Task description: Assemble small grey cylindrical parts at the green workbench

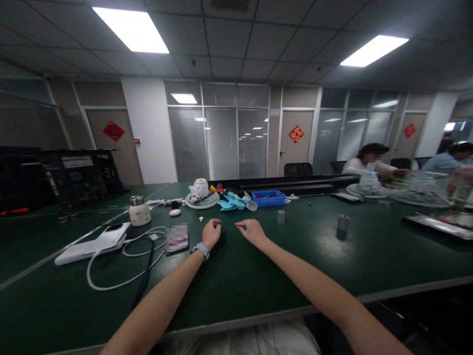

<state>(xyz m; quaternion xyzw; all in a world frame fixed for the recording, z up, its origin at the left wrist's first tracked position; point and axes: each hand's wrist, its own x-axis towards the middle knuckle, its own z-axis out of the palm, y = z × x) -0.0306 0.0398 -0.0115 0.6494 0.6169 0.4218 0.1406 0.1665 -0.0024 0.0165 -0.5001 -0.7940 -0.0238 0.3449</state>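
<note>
Both of my forearms stretch out over a dark green worktable. My left hand, with a watch on the wrist, rests on the table with its fingers curled in a pinch. My right hand lies a short way to its right, fingers also pinched together and pointing toward the left hand. Whatever sits between the fingertips is too small to make out. A small white bit lies on the table just beyond my left hand.
A phone, white cables and a white device lie to the left. Farther back are a small jar, a white fan part, blue fan blades, a blue tray and two grey cylinders. People work at the far right.
</note>
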